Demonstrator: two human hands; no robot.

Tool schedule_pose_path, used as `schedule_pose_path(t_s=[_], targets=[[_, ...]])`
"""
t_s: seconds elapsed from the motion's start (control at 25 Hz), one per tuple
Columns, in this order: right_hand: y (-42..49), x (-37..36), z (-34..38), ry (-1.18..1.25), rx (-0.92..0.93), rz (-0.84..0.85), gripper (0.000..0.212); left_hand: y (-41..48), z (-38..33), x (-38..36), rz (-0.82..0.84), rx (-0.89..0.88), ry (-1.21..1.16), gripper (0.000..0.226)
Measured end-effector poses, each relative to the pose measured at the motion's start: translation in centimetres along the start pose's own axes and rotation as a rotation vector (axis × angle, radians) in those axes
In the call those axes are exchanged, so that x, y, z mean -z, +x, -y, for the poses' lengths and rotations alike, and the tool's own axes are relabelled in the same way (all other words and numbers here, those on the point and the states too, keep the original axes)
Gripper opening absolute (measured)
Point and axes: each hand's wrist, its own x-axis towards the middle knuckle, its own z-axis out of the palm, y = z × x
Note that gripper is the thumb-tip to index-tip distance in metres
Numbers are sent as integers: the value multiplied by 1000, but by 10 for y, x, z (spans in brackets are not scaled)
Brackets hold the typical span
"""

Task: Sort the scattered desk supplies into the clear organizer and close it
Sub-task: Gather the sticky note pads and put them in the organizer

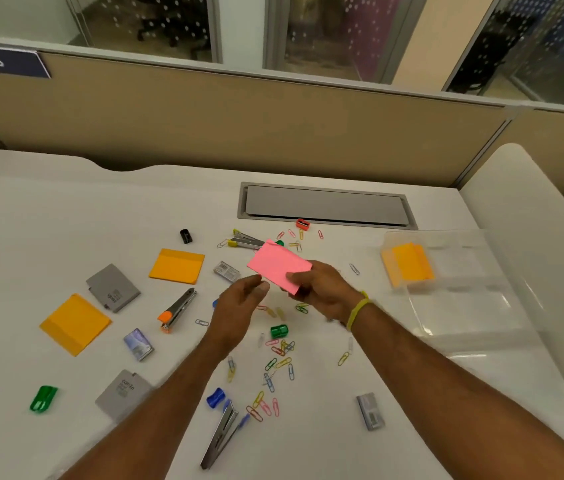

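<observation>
The right hand [322, 289] pinched a pink pad of sticky notes [278, 264] by its near right corner, thumb on top and the other fingers under it, and held it up off the worktop [48, 216]. The left hand [242, 299] was just beside the pad's near left edge with its fingers loosely spread and held nothing; I could not tell if it touched the pad. The pad looked light and thin. It would probably bend a little, and loose top sheets might curl, so a pinch on an edge with the thumb flat seemed a good way to hold it. It should not break or slip much. Both arms reached out from the near edge toward the middle of the worktop, the right wrist turned toward the right side. A yellow band [356, 313] sat on that wrist. To the right stood the clear organizer [453, 271], open, with an orange pad [408, 263] already in its far left part. On the left lay two more orange pads [177, 265] and grey cases [112, 287]. Colored paper clips [280, 355], staplers [178, 310], small staple boxes [138, 344] and sharpeners [278, 330] were scattered all around, so much sorting seemed to be left.
</observation>
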Motion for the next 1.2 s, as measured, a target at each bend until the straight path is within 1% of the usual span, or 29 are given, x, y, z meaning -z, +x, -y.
schedule_pose_path(t_s=[0.08,0.12,0.16,0.24,0.36,0.48,0.52,0.64,0.72,0.84,0.88,0.96,1.04,1.12,1.2], targets=[[-12,-29,-23,42,-62,100,29,-5,-5,6,-16,123,-426,53],[-17,-44,-33,54,-94,140,28,-7,-5,11,-27,157,-606,55],[-20,-58,-42,55,-118,175,27,-10,-4,19,-44,171,-731,57],[-22,-82,-55,44,-137,235,22,-15,1,34,-73,162,-835,51],[-18,-112,-59,-51,-137,281,17,-21,8,65,-156,138,-873,37],[-3,-132,-54,-329,-34,224,36,-24,6,107,-254,113,-890,37],[5,-138,-50,-429,33,181,37,-25,5,121,-275,108,-891,40],[40,-157,-37,-732,268,42,30,-29,6,159,-294,123,-877,58],[68,-168,-28,-937,377,13,28,-30,9,175,-275,143,-865,70],[105,-182,-20,-1259,497,9,40,-28,13,192,-228,160,-903,82],[115,-185,-19,-1374,507,3,47,-28,15,196,-218,168,-920,86],[130,-192,-19,-1605,469,9,65,-27,20,205,-209,186,-950,91],[140,-197,-20,-1747,409,11,79,-27,26,213,-203,205,-975,92],[147,-202,-19,-1804,353,3,84,-27,31,219,-194,224,-987,90],[151,-206,-15,-1842,284,18,81,-27,36,224,-193,232,-974,86]])
